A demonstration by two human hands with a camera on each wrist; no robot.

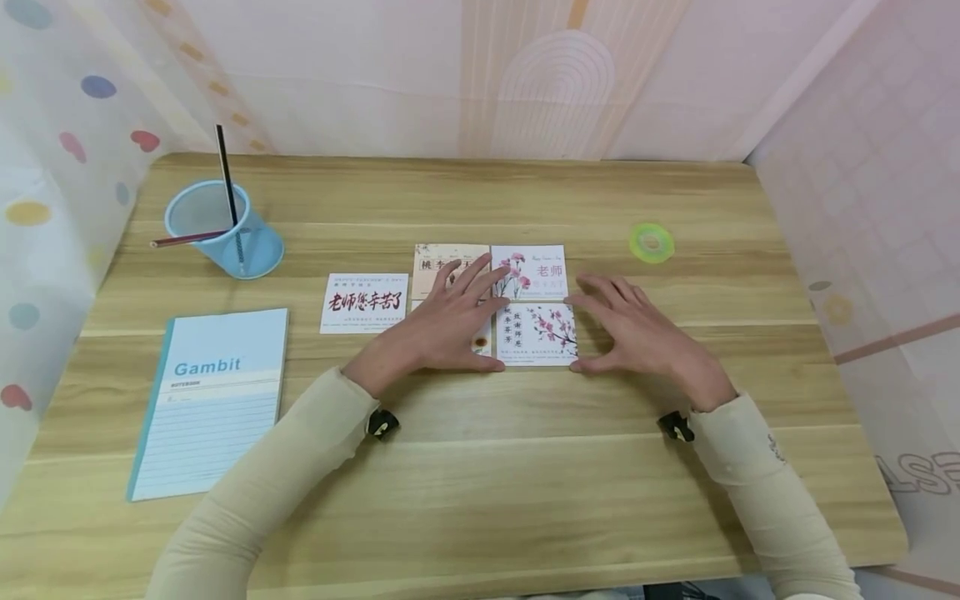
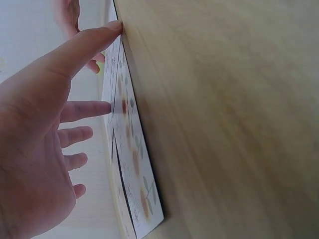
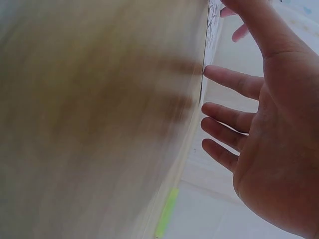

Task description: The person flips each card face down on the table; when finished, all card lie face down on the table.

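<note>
**A:** ok so what's going on with the hands here? Head view shows both of them lying flat on the light wooden table (image 1: 480, 467), around a block of small square greeting cards with flowers and Chinese lettering.

**B:** Yeah. The left hand (image 1: 442, 325) is lying over the left half of the block, fingers spread and straight, pointing toward 1 o'clock. Fingertips are touching the beige card (image 1: 438, 258) at the top left and reaching onto the white card with the pink carnation (image 1: 540, 271) at the top right. The left wrist view (image 2: 35, 169) backs it up: index fingertip and thumb are pressing down on the card surface, nothing pinched.

**A:** And the right hand (image 1: 637, 333)?

**B:** Also spread, not gripping. It's sitting at 3 o'clock of the block, fingers aimed at 10 o'clock, tips touching the right edge of the carnation card, thumb against the right bottom corner of the white card with the pink blossom branch (image 1: 543, 333). The right wrist view (image 3: 269, 139) is blurry, but the fingers are showing straight and apart.

**A:** Where's the block itself?

**B:** Pretty much the middle of the table. One more white card with red brush lettering (image 1: 364, 302) is lying just beside it at 9 o'clock, untouched.

**A:** Other stuff?

**B:** Light blue mesh pen cup (image 1: 225, 229) holding pencils at 10 o'clock, a light blue "Gambit" notebook (image 1: 210, 400) at 8 o'clock, and a yellow-green roll of tape (image 1: 651, 242) out at 2 o'clock, well apart.
</note>
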